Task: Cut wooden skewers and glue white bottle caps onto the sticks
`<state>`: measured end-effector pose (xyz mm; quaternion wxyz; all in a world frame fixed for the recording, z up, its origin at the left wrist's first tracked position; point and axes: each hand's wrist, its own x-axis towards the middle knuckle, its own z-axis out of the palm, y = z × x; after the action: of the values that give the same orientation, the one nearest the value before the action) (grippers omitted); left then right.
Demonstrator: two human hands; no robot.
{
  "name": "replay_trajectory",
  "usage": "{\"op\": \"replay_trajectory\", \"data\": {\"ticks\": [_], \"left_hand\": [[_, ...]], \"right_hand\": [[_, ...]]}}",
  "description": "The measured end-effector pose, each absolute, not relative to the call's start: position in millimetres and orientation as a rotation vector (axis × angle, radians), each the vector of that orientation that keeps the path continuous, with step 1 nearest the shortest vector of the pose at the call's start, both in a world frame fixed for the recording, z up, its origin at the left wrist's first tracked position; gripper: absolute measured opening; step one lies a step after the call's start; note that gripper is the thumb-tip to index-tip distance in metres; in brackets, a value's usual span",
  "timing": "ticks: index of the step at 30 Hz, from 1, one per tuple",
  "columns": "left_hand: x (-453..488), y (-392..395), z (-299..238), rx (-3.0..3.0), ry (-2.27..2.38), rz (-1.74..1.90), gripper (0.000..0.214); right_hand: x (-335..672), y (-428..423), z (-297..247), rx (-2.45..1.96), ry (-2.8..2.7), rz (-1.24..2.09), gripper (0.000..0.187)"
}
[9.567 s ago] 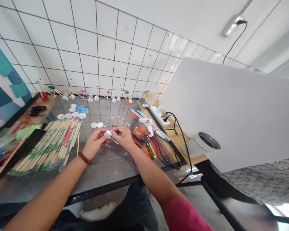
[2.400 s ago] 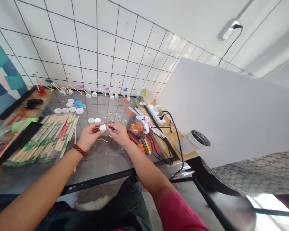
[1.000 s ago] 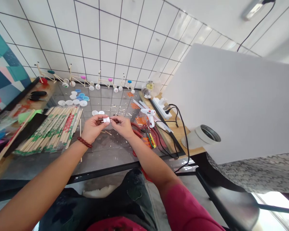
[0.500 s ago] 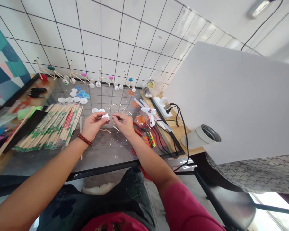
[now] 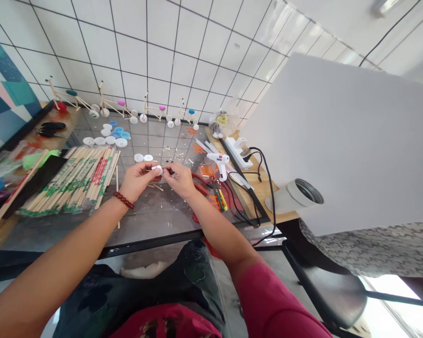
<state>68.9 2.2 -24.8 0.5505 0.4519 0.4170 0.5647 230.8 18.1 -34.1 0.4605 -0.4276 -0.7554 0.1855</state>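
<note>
My left hand (image 5: 138, 179) pinches a small white bottle cap (image 5: 157, 169) just above the glass table (image 5: 151, 220). My right hand (image 5: 180, 178) is closed in a pinch right against the cap, on a thin piece too small to name. A red bead bracelet (image 5: 123, 200) sits on my left wrist. Two white caps (image 5: 143, 157) lie on the glass just beyond my fingers. Short wooden splinters are scattered on the glass under my hands.
A pile of wrapped chopsticks (image 5: 75, 180) lies to the left. White and blue caps (image 5: 109, 136) and small stick bicycles (image 5: 127, 109) line the tiled wall. A white glue gun (image 5: 220, 163), cutters, cables and a power strip (image 5: 237, 151) sit right. A big white board (image 5: 345, 141) stands at right.
My hands stay together on the white cap, with the right fingers drawn in close to it again. The view has tilted slightly downward.
</note>
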Motion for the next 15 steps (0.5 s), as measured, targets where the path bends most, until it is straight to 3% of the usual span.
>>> {"op": "replay_trajectory", "data": {"ticks": [6,10,15], "left_hand": [[64,4,-18,0.884,0.909,1.303,0.034],[62,7,-18,0.848,0.91,1.271,0.03],[62,6,-20,0.859,0.876,1.25,0.033]], "right_hand": [[241,21,-26,-1.15,-1.63,0.474,0.022],[240,17,-25,-1.084,-1.798,0.5,0.03],[234,16,-31,-0.981,-1.914,0.459,0.024]]}}
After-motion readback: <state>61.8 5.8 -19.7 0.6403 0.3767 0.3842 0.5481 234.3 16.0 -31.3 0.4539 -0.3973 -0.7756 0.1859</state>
